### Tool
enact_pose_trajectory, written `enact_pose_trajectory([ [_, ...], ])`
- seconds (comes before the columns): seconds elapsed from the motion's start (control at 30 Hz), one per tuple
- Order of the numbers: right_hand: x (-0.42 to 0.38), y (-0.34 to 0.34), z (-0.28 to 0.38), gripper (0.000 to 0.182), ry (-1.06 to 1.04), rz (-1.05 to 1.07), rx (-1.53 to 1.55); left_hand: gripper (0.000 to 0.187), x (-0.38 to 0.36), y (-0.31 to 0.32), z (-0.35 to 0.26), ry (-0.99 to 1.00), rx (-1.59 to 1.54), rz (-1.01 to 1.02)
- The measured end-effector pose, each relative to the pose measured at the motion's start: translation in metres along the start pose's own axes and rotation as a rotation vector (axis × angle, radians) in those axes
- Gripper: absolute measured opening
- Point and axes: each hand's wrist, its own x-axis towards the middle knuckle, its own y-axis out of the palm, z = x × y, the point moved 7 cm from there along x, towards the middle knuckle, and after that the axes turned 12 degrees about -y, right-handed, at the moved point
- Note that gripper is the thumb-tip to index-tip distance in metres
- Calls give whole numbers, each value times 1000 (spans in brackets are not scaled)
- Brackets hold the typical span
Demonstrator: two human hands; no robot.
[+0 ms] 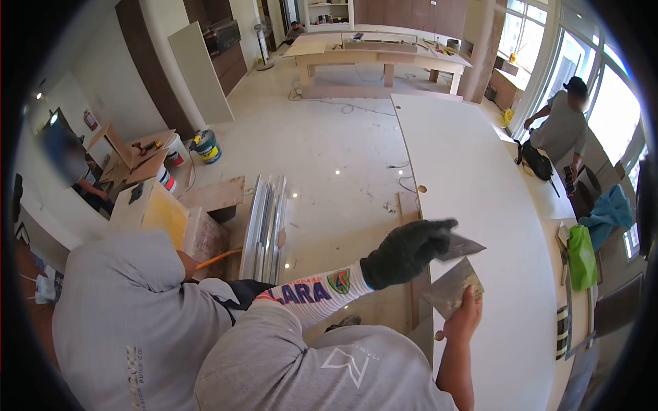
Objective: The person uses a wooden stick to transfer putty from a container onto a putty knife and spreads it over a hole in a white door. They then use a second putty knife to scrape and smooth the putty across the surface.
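Note:
My left hand (404,255), in a dark glove below a white printed sleeve, is closed round a metal scraper (463,246) whose pointed blade sticks out to the right. Just below it, my right hand (465,315) is bare and grips a wider metal blade (449,291) with pale putty on its right part. The two blades are close together; whether they touch is unclear. Both are above the left edge of a long white panel (486,205).
Metal channels (264,226) lie left on the floor. A co-worker (116,301) is close at my left; another person (562,123) stands beyond the panel, near a black bag (538,163). A green cloth (582,258) hangs at right. Buckets (205,146) and a worktable (384,58) stand farther back.

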Motion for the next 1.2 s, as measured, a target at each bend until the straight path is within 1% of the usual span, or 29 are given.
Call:
enact_pose_trajectory([
  [0.03,2,3,7,39,61,-71,114,40,4,-2,4,-150,-147,22],
  [0.07,3,5,2,39,121,-30,171,38,5,-2,12,-301,-294,45],
  [0.1,4,6,-3,40,181,12,227,33,-3,16,36,-652,-499,253],
  [0.13,2,9,-6,40,241,53,282,33,-10,28,51,-606,-472,281],
  [0.17,-6,27,-3,38,316,116,347,34,-21,48,75,-558,-446,308],
  [0.2,-8,30,-5,38,310,142,356,35,-26,60,85,-510,-419,337],
  [0.23,-10,32,-10,38,304,167,366,42,-29,52,68,-609,-307,413],
  [0.27,-11,34,-12,38,300,193,376,43,-31,51,69,-602,-251,428],
  [0.33,-13,34,-9,36,313,146,349,45,-33,52,71,-592,-134,459],
  [0.37,-15,34,-9,36,312,126,344,47,-35,50,73,-625,-117,472],
  [0.47,-14,22,-11,36,277,111,367,43,-36,47,75,-587,-113,457],
  [0.5,-12,15,-12,37,260,113,381,44,-37,45,76,-567,-53,451],
  [0.57,-1,-4,-5,36,219,105,512,47,-37,37,74,-524,70,441],
  [0.6,1,-10,-2,35,197,97,577,48,-39,35,83,-491,129,370],
  [0.63,2,0,21,35,118,16,476,48,-45,36,101,-456,185,299],
  [0.67,4,7,40,34,67,41,425,49,-50,36,109,-422,240,233],
  [0.7,11,2,43,34,20,-18,380,47,-39,24,91,-568,23,286],
  [0.73,15,-6,45,34,-26,-79,335,45,-35,21,77,-570,-79,225],
  [0.8,20,-23,23,35,-7,-190,326,40,-31,16,62,-576,-286,105],
  [0.83,20,-32,14,35,3,-249,317,36,-29,18,48,-410,-236,65],
  [0.87,17,-27,9,35,2,-248,331,35,-30,24,35,-240,-169,84],
  [0.93,12,-25,2,34,6,-318,337,32,-38,34,10,104,-34,103],
  [1.07,5,-16,8,35,-13,-306,335,38,-51,57,13,71,36,306],
  [1.1,5,-16,9,33,-19,-292,337,40,-53,59,13,141,94,270],
  [1.2,-3,-13,20,30,-30,-331,272,43,-60,68,28,165,182,301],
])
